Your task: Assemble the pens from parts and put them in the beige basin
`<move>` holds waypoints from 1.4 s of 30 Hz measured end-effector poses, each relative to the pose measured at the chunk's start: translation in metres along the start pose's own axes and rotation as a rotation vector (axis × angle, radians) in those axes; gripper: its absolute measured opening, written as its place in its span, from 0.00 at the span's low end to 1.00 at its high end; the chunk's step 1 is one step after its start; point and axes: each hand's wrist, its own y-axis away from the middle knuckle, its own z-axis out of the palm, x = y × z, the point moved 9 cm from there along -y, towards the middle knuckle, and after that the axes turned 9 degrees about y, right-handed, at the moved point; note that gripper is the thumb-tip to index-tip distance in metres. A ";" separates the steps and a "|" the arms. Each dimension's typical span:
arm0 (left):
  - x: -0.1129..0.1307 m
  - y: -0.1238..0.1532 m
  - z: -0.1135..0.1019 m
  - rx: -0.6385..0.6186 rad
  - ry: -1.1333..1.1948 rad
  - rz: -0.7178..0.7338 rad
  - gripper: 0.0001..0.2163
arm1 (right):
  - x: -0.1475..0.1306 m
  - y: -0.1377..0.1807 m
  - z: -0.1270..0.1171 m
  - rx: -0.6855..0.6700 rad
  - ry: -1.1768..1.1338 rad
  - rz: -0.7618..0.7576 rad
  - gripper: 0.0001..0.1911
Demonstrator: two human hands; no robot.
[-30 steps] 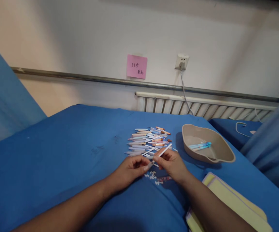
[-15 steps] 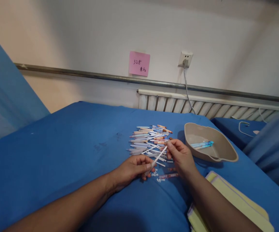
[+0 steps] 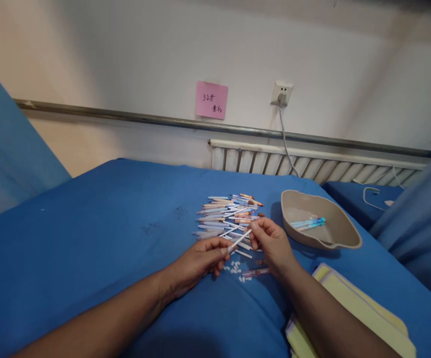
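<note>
A thin white pen refill [image 3: 241,239] slants between my two hands over the blue-covered surface. My left hand [image 3: 206,256] pinches its lower end between thumb and fingers; the very tip is hidden there. At the upper end, the fingertips of my right hand [image 3: 273,243] are closed on it. Just beyond lies a pile of pen parts [image 3: 211,219], with pale pointed barrels on the left and white refills and orange-patterned pieces on the right. Small white bits [image 3: 235,268] are scattered below the hands, close to a pink-patterned barrel [image 3: 255,272].
A beige bin [image 3: 344,221] to the right holds several light blue pens [image 3: 308,223]. Folded yellow cloth [image 3: 368,311] lies near my right forearm. A radiator [image 3: 260,161], a metal rail and a plugged-in socket [image 3: 282,93] are along the wall. Blue curtains hang on both sides.
Both hands have shifted slightly left in the view, along with the whole scene. The refill is still between them, with less of its length showing. More of the white bits are visible.
</note>
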 end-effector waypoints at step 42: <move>0.008 -0.004 -0.017 0.022 0.193 -0.013 0.08 | -0.018 0.043 0.029 -0.597 1.400 -0.272 0.10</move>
